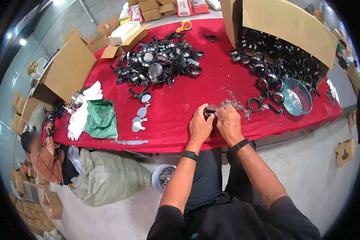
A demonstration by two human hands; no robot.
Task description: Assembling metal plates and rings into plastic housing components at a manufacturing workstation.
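Observation:
Near the table's front edge, my left hand [200, 125] is closed around the side of a small dark round piece [212, 107] with a flat disc-like top. My right hand [229, 124] grips the same piece from the other side, its fingers bent and partly hidden. Just beyond my right hand lies a scatter of small metal clips [238, 105]. A black ring with a metal band [254, 104] rests to the right of them. Left of my hands, several thin pale discs with tabs [139, 120] lie in a row on the red cloth.
A heap of black handled rings [158, 60] covers the far middle. More spill from a tipped cardboard box [288, 24] beside a clear bowl [304, 105]. Left are a green bag [102, 120] and a seated person [48, 158]. A large sack [112, 176] and white bucket [156, 180] stand below.

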